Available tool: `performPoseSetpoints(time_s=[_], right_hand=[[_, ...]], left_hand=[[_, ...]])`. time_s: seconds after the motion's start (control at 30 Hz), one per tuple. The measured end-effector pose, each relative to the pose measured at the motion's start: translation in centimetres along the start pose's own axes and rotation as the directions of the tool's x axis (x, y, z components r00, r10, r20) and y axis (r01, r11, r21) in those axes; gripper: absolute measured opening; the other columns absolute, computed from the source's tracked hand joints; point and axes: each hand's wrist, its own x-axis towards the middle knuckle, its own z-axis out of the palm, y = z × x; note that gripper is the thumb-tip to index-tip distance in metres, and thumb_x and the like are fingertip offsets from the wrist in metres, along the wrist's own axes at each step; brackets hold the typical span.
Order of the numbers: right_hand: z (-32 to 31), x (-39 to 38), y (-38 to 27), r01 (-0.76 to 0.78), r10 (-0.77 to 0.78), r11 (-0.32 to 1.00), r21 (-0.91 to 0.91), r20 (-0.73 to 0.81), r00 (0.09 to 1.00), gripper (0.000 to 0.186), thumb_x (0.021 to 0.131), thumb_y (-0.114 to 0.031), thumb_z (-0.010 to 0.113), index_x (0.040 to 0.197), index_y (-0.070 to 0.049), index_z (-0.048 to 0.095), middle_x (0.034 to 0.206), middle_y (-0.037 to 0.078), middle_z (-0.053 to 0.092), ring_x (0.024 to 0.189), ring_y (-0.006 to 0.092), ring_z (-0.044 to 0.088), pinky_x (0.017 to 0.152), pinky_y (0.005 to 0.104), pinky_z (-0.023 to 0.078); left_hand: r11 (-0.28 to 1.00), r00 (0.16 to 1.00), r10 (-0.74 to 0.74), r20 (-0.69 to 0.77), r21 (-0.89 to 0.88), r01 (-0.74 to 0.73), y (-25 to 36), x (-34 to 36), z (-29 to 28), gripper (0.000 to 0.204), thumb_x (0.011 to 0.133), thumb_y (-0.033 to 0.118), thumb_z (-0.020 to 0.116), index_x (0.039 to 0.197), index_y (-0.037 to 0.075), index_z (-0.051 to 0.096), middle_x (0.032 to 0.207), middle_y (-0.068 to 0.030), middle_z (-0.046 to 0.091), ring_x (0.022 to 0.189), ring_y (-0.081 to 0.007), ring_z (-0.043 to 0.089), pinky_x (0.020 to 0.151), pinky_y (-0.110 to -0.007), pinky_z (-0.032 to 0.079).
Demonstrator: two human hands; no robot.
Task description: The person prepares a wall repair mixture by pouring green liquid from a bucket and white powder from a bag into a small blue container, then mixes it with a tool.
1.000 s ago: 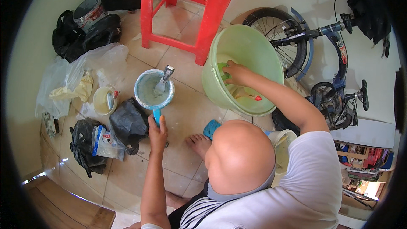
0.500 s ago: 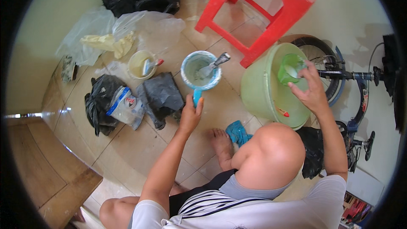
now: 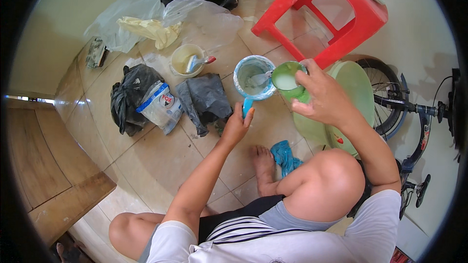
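My left hand (image 3: pixel 237 129) is closed around the blue handle of a dipper (image 3: pixel 255 99) smeared with white, held above the tiled floor. Inside the dipper lies greyish-white paste, with a scraper (image 3: pixel 260 79) resting in it; the scraper's handle is hidden behind a green cup. My right hand (image 3: pixel 322 92) grips that translucent green cup (image 3: pixel 299 96) and tilts it beside the dipper's right rim. Milky liquid shows in the cup. Whether any of it is flowing out, I cannot tell.
A pale green tub (image 3: pixel 366 85) stands at the right, partly behind my right arm. A red stool (image 3: pixel 378 17) and a bicycle (image 3: pixel 414 106) are beyond it. Left lie black plastic (image 3: pixel 202 100), a plastic packet (image 3: pixel 163 109) and a small bucket (image 3: pixel 174 68). A blue cloth (image 3: pixel 286 158) is near my foot.
My right hand has brought the green cup left, out from over the tub to the dipper's rim, and tipped it. My left hand still holds the dipper. The whole view has shifted.
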Motion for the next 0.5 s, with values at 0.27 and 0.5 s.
performPoseSetpoints(time_s=[0.27,0.5], right_hand=[[2.5,3.4,-0.6,0.042,-0.008,0.983,-0.181,0.185,0.983,0.046,0.073,-0.029,0.073,0.106,-0.001,0.059,0.107,0.025,0.053,0.099,0.0423,0.059,0.085,0.0500,0.051],[3.1,4.2,-1.0,0.038,0.024,0.969,-0.243,0.248,0.968,0.046,0.074,-0.030,0.074,0.106,0.000,0.060,0.107,0.026,0.054,0.099,0.0426,0.060,0.086,0.0509,0.051]], left_hand=[[1.000,1.000,-0.012,0.002,-0.019,0.012,-0.5,-0.1,-0.1,0.040,0.101,0.038,0.056,0.121,0.004,0.045,0.085,-0.0246,0.064,0.078,-0.0431,0.066,0.068,-0.047,0.049],[0.999,1.000,0.021,-0.016,-0.035,-0.021,-1.3,-0.1,0.2,0.041,0.102,0.038,0.055,0.125,0.005,0.044,0.085,-0.0266,0.064,0.080,-0.0465,0.066,0.068,-0.050,0.049]])
